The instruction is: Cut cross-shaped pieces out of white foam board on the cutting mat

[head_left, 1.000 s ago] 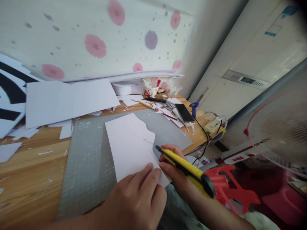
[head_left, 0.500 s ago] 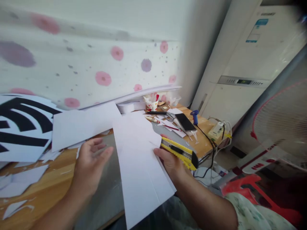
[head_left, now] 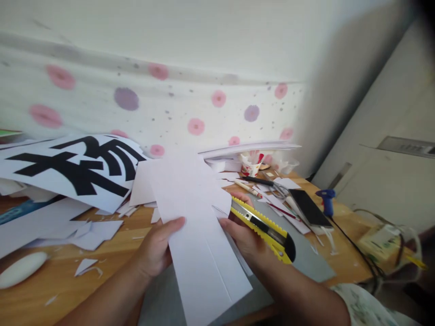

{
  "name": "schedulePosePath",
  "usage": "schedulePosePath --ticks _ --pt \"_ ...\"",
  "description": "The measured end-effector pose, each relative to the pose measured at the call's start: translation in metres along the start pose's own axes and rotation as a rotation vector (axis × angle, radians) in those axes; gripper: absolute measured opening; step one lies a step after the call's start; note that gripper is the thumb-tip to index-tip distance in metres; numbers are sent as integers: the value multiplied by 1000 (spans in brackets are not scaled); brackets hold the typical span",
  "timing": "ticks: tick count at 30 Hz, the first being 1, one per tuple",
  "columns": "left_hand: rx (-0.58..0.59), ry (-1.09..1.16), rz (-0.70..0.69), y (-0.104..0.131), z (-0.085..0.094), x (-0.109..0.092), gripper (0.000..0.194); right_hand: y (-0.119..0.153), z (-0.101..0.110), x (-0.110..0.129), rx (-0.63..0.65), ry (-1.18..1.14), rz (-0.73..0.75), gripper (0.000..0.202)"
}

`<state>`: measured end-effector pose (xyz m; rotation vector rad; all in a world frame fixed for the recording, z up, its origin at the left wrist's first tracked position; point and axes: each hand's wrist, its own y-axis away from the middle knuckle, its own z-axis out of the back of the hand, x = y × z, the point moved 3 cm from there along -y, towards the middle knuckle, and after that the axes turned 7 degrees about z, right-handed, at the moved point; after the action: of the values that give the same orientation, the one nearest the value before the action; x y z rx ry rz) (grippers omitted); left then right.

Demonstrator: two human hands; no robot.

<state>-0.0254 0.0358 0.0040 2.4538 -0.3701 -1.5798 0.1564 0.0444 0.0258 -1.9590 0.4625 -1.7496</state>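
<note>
A long white sheet of paper point(head_left: 195, 208) is held up in front of me, with a straight score or fold line low on its right and a small slit at its right edge. My left hand point(head_left: 159, 248) is closed on its left edge, thumb on top. At the right edge, my right hand point(head_left: 245, 237) pinches the paper and also holds a yellow utility knife point(head_left: 263, 230). The knife's handle points down and right; its tip end lies by the paper, and I cannot tell how far the blade is out. Beneath is a grey cutting mat point(head_left: 316, 260).
Black-lettered paper point(head_left: 73, 170) and white scraps point(head_left: 98, 233) lie left, near a white oval object point(head_left: 23, 270). Behind stands a paper cup point(head_left: 251, 168). A phone point(head_left: 310, 207), scissors point(head_left: 281, 188), a blue glue gun point(head_left: 326, 201) and a power strip point(head_left: 380, 244) are right.
My left hand, open and apart from the paper before, has taken hold of its left edge. The view has turned left. The right hand still holds the knife and paper.
</note>
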Motion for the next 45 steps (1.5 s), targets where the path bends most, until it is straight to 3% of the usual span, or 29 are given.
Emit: schedulePosePath --ticks 3,7,12,17,20,22,24,26,31,36,40,45 --pt "-33 63 -33 -3 4 -3 52 -11 -1 -11 77 -15 41 40" --pt "-91 46 -75 -6 13 -10 47 -31 21 -37 270 230 138 47" --pt "-168 -2 -69 -7 18 -13 40 -47 58 -67 519 539 154 18" --pt "-200 -10 -19 -3 10 -10 33 -44 61 -72 724 875 192 41" --pt "-210 -26 3 -4 10 -6 31 -42 57 -57 629 721 183 37" --pt "-215 -27 13 -5 11 -3 30 -38 51 -44 538 348 98 25" --pt "-218 -30 25 -7 10 0 31 -31 43 -35 490 4 -39 26" --pt "-207 -32 35 -7 8 4 36 -24 34 -30 455 -117 -129 34" --pt "-201 -1 51 -8 1 9 39 -18 25 -36 309 -102 -167 38" --pt "-246 54 79 -10 -1 13 43 -18 27 -38 288 -20 -120 30" --pt "-217 94 84 -12 0 16 50 -17 29 -37 283 90 -54 26" --pt "-183 126 77 -11 -1 16 54 -14 27 -42 244 -75 -127 27"
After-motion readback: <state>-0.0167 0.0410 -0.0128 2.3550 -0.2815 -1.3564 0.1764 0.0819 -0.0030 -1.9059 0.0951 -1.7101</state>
